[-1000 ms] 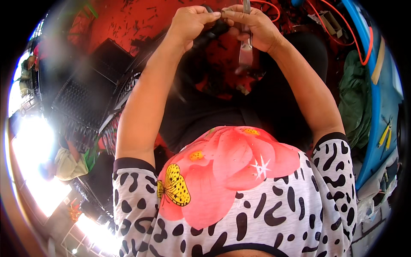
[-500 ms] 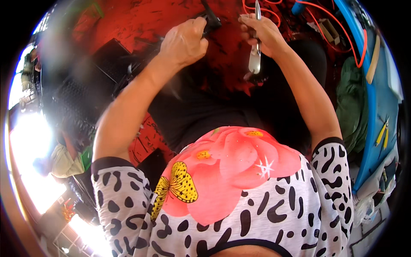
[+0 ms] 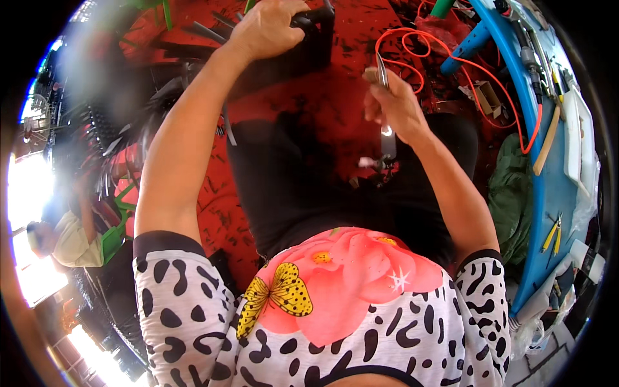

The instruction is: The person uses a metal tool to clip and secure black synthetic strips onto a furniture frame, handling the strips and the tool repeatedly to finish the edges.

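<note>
My left hand (image 3: 274, 31) is at the top centre, its fingers closed over the edge of a black, box-like piece (image 3: 309, 45). The far side of that piece is cut off by the upper rim. Lower and to the right, my right hand (image 3: 398, 108) is closed around a shiny metal tool with a pointed tip (image 3: 382, 72). The tool's flat silver end sticks out below the fist, above my dark trouser leg; its exact kind is unclear. Small blurred bits (image 3: 377, 162) show just under it.
Dark scraps litter the red floor (image 3: 222, 206). Black strips (image 3: 187, 51) fan out at left. On the right stands a blue table (image 3: 548, 193) with yellow-handled pliers (image 3: 552, 235) and a white tray (image 3: 580, 138). An orange hose (image 3: 445, 48) loops beside it. Another person (image 3: 71, 238) sits far left.
My left hand has moved up and left, and more of the black piece shows. The right hand has come lower with the metal tool still in it. The view has shifted.
</note>
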Demonstrator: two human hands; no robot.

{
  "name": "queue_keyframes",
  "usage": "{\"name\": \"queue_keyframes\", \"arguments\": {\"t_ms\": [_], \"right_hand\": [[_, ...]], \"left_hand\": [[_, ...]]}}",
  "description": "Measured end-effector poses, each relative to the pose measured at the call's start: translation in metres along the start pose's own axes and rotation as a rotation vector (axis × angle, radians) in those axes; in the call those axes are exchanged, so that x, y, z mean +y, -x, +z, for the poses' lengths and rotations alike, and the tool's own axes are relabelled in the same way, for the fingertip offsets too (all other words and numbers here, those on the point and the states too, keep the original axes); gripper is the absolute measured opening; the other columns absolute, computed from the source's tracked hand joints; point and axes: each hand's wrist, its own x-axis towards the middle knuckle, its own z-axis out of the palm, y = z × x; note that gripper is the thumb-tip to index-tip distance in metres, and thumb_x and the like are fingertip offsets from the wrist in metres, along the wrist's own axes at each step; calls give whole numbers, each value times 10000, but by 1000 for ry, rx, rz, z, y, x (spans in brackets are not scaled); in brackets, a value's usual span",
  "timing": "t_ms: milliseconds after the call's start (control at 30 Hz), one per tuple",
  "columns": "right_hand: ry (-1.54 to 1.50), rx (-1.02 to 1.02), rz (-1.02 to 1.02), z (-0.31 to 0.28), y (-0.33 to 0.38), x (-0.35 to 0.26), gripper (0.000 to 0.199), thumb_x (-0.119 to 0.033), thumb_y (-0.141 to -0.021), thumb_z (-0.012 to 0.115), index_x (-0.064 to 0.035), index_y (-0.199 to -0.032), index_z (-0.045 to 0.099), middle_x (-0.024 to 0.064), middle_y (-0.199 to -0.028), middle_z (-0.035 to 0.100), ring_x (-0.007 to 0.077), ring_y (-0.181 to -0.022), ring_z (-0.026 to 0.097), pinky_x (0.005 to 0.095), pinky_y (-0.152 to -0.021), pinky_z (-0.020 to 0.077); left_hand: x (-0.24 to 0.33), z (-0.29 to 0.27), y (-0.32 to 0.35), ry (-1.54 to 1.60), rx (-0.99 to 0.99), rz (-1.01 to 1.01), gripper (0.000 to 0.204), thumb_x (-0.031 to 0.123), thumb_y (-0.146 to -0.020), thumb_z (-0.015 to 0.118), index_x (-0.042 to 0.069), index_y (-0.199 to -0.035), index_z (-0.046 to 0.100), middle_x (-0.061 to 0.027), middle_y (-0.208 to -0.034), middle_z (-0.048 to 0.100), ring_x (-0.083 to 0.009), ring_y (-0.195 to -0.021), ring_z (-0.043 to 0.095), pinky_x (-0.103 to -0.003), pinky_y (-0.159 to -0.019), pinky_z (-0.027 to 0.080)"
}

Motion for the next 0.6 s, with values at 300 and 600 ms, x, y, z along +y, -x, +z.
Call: {"name": "queue_keyframes", "arguments": {"t_ms": [300,600], "right_hand": [[83,-52,59,-16,-32,-44,299,-255,-922,453,-29,-1082,567,8,-793,528,65,-647,481,182,-492,343],[821,70,-403,-21,-48,-88,238,-239,-929,447,-38,-878,564,119,-634,580,194,-596,612,335,-553,465]], "left_hand": [[-5,-4,-17,-8,-12,-102,303,288,-743,650,8,-857,631,-197,-810,633,-346,-778,620,-389,-693,494],[-6,-1,-17,76,-31,-88,243,263,-799,589,26,-817,642,-178,-781,630,-331,-772,617,-399,-689,476]]}}
